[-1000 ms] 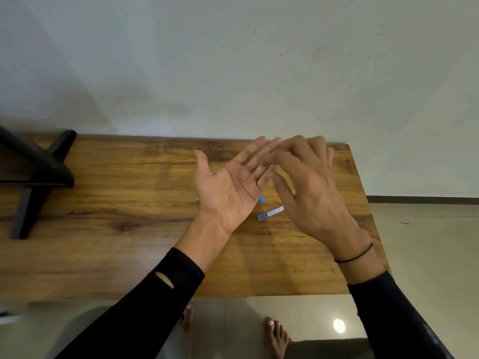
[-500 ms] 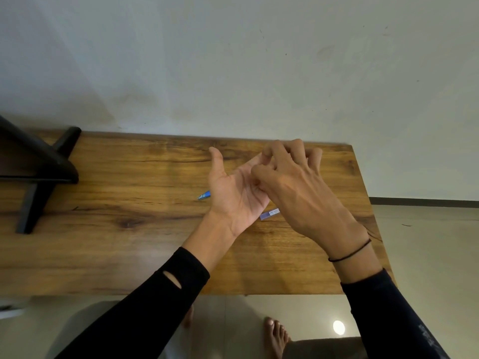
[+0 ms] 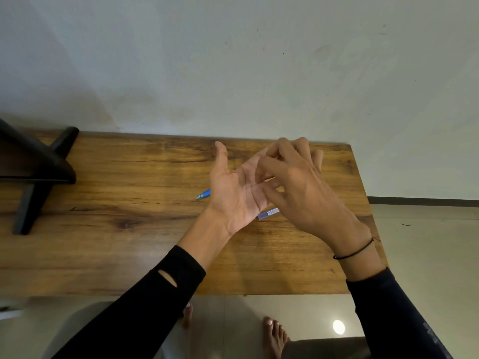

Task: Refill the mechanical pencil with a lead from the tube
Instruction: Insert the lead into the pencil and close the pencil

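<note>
Head view: right hand farther over left palm.

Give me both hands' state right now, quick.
Left hand: open, palm up above the table; anything lying on it is hidden.
Right hand: fingers pinching over the left palm; whether they grip a lead cannot be told.

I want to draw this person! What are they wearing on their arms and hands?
Both arms have long black sleeves. The left sleeve has a small oval hole near the cuff. The right wrist wears a thin black band. The hands are bare, with no gloves.
</note>
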A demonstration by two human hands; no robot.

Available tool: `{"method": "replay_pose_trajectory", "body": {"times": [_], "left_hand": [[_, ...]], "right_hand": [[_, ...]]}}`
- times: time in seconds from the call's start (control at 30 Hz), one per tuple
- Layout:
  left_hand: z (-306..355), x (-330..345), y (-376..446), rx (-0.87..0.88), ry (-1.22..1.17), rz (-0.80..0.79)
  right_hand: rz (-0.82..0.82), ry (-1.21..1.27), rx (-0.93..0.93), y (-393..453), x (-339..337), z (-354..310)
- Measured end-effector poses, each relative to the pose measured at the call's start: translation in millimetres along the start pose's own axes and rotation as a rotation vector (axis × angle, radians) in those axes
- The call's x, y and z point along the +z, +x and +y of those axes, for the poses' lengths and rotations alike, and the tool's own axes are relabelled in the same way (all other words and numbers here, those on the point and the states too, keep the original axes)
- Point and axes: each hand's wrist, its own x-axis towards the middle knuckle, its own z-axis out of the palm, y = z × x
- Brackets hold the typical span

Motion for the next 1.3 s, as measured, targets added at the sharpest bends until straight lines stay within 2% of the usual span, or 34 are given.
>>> {"method": "replay_pose_trajectory", "body": {"times": [0.07,0.1,0.17,0.23,0.27,0.33,0.4,0.53,0.63,0.7,0.77,0.83,0.93,1.3], "left_hand": [[6.4,-2.0,3.2,-0.008,0.144,0.047],[10.0,-2.5,5.8,0.008,0.285,0.127],[19.4,-3.7,9.3,0.102,0.698,0.356],[29.6,-11.5,8.9,0.241,1.226,0.536],[33.1,-18.2,8.0,0.274,1.519,0.587],[34.1,-29.6,5.0,0.216,1.981,0.626],[27.5,-35.0,4.0,0.167,2.155,0.659],[19.9,-37.4,5.7,0.242,2.2,0.705],[21.2,-33.0,3.9,0.276,2.139,0.686],[21.0,-24.7,4.5,0.338,1.894,0.597],[17.7,-14.9,5.1,0.392,1.545,0.428],[12.1,-9.1,5.0,0.422,1.4,0.297],[3.1,-8.0,5.5,0.471,1.333,0.229],[1.3,-6.8,4.5,0.508,1.241,0.208]], "right_hand": [[0.048,0.154,0.058,1.2,-5.6,4.4],[0.082,0.232,0.088,1.7,-8.8,7.6],[0.166,0.385,0.157,1.7,-14.7,14.1],[0.237,0.534,0.245,1.0,-17.8,20.4],[0.257,0.614,0.294,0.9,-17.9,23.4],[0.292,0.752,0.367,0.8,-16.3,27.4],[0.338,0.841,0.405,1.5,-15.2,28.4],[0.39,1.013,0.469,3.8,-14.3,27.7],[0.371,1.126,0.517,1.6,-10.8,29.2],[0.361,1.236,0.559,1.2,-10.2,27.8],[0.366,1.337,0.584,1.8,-11.8,26.0],[0.369,1.365,0.586,3.0,-13.5,25.0],[0.38,1.328,0.584,4.4,-14.2,24.9],[0.376,1.336,0.527,4.4,-11.8,28.0]]}}
